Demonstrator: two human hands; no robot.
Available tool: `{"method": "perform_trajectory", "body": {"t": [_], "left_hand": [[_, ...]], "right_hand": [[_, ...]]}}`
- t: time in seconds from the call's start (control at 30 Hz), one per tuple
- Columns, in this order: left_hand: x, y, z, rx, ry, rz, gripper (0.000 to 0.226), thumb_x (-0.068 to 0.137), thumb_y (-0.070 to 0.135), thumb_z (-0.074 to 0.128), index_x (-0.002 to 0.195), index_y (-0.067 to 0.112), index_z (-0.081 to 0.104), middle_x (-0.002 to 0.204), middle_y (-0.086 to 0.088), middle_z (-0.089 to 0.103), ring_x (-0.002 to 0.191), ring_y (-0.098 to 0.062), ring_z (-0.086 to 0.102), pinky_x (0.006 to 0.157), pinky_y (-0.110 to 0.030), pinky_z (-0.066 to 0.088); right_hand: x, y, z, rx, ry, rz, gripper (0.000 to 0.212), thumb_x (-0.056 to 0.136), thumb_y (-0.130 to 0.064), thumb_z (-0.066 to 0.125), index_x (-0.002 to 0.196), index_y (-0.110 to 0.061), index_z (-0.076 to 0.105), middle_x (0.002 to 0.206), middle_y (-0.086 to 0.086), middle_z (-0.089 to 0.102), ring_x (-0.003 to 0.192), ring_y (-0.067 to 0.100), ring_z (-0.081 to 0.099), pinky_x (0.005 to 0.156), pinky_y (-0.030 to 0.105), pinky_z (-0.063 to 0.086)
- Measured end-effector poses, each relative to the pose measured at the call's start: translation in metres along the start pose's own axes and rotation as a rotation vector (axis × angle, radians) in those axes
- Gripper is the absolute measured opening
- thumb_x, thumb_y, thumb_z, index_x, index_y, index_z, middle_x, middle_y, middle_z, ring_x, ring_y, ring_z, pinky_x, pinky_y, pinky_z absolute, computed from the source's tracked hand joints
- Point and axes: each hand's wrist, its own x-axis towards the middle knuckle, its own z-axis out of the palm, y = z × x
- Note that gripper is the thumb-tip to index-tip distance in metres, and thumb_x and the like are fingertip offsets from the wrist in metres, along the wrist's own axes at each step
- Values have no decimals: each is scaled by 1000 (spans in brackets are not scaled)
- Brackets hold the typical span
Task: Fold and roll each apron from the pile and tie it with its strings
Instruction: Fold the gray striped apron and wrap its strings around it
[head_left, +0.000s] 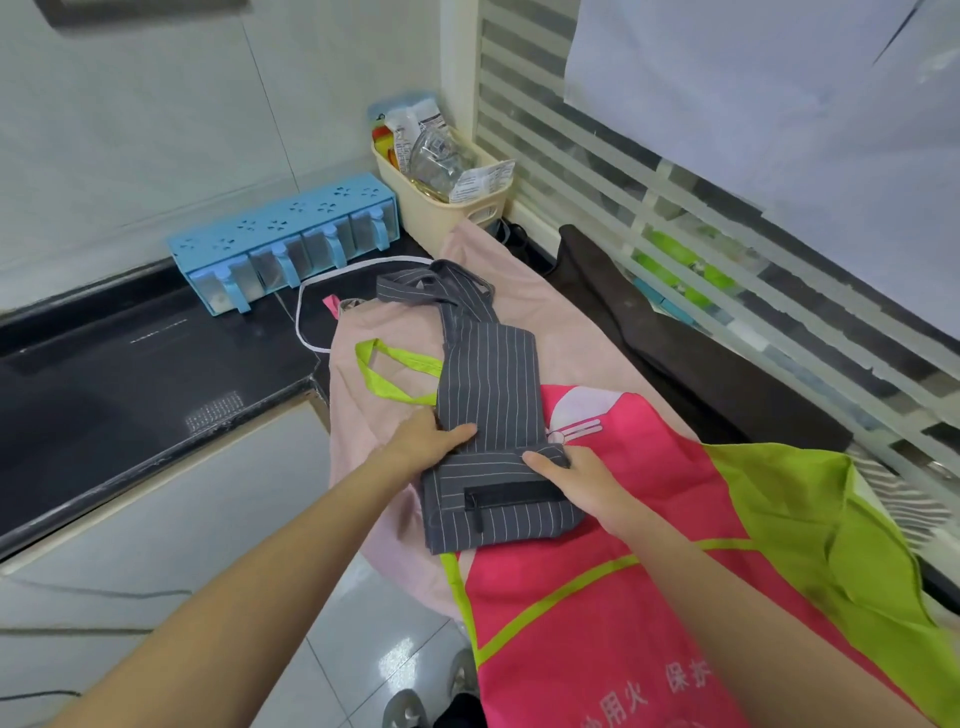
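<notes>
Both hands are working the grey pinstriped apron (488, 395). Left hand (434, 441) is lying fingers-flat on its left edge, thumb stretched over the cloth, pinning rather than gripping. Right hand (566, 470) is curling over the right end of the first turn of the roll, thumb on top, holding that fold.

Grey apron is lying folded into a long narrow strip on top of the pile, near end doubled over with a black pocket strip (511, 496) showing, far end trailing off into its bunched straps (436, 288).

Largest to smallest:
- black countertop (104, 374), glossy, hard, carrying everything
- pink-and-lime apron (597, 597), slick synthetic-looking sheet, printed characters, hanging off the counter edge
- pale pink apron (358, 415) underneath, matte, soft
- blue spice rack (285, 244), rigid plastic, flower cut-outs
- cream basket (447, 202) of packets in the corner
- lime loop strap (379, 369), flat webbing

Handling guess: grey one is looking like light woven cotton, limp, no stiffness, so the roll is going to spring loose unless both ends stay pinched. Best hold is the two ends of the rolled edge, pushing evenly away. Layer below is likely slippery; strip could skate.
</notes>
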Motion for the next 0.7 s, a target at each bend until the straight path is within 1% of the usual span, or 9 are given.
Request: {"method": "perform_trajectory", "body": {"t": [0.03,0.1,0.17,0.27,0.37,0.43,0.5,0.57,0.7], "left_hand": [[0,-2,-1,118,-4,-24,24,90,20,61,106,2,64,103,-12,67,93,-27,64,79,-30,51],[1,-8,-5,234,5,-82,17,92,17,57,84,3,62,83,-16,61,70,-29,59,59,-30,48],[4,-14,-7,214,8,-127,29,92,14,57,64,8,50,64,-10,51,49,-21,47,40,-25,42],[5,-14,-10,130,-29,-211,34,94,9,55,62,11,44,43,-3,41,28,-9,39,27,-15,30],[5,-9,-16,88,-114,-274,30,96,8,50,66,10,45,37,-1,40,21,-7,33,29,-12,27],[4,-9,-19,36,-150,-286,29,97,6,48,69,10,46,42,-3,45,23,-6,36,30,-12,31],[1,-8,-22,-18,-184,-300,27,98,5,46,71,11,49,36,4,50,27,-3,45,33,-15,42],[-2,-8,-23,-51,-235,-302,25,98,5,45,75,12,51,38,8,54,33,-1,52,43,-16,50],[-8,-7,-27,-104,-289,-294,32,99,1,38,70,10,45,35,6,43,29,-5,41,37,-19,43]], "right_hand": [[0,-1,0,11,-11,-6,44,89,-39,60,122,-10,57,120,2,59,119,20,52,96,30,40],[0,-5,-2,-20,-19,4,45,90,-33,61,125,-8,46,125,4,51,119,20,48,93,29,37],[2,-12,-4,-146,-55,0,43,92,-29,58,125,-10,38,119,4,48,106,18,48,82,27,36],[0,-26,-7,-512,-25,-142,41,93,-25,56,126,-11,35,117,6,49,100,23,53,80,32,43],[-10,-36,-8,-669,60,-542,44,88,-33,61,124,-14,44,124,2,44,110,18,46,86,27,41],[-19,-37,-6,-675,-47,-715,50,84,-46,63,120,-15,49,121,-1,44,108,15,42,87,24,35],[-24,-25,1,-855,-159,-775,65,77,-55,64,125,-14,48,127,1,43,114,18,41,97,31,33],[-22,-10,9,-1060,-157,-803,72,73,-50,67,130,-11,46,132,6,45,120,23,44,103,38,34],[-12,-22,20,-1137,-167,-779,47,75,-27,63,116,-5,55,113,11,57,105,31,55,91,41,44]]}}
